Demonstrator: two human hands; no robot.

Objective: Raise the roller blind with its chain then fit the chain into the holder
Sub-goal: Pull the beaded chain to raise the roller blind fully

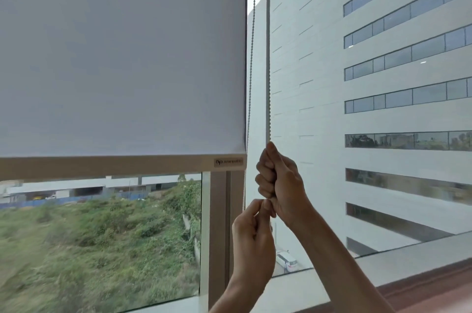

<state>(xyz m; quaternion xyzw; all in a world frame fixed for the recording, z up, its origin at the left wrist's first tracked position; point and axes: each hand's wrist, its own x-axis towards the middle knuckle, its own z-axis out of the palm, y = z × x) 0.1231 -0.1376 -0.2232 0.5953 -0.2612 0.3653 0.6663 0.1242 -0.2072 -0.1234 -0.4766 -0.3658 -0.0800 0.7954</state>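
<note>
Both hands grip the bead chain point(267, 70) beside the roller blind's point(122, 57) right edge: right hand point(278, 182) fisted above, left hand point(252, 233) pinching below. No holder is visible. The bottom bar's point(102, 165) label point(228, 162) reads "asianpaints", blurred.

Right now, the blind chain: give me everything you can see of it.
The chain is a grey beaded loop, metal or plastic I can't tell, hanging as two near-vertical runs just right of the blind. The right run is taut and enters the right hand, which grips it in a fist. The left run drops past the blind's bottom bar to the left hand, which pinches it. The lower loop and any holder are hidden.
</note>
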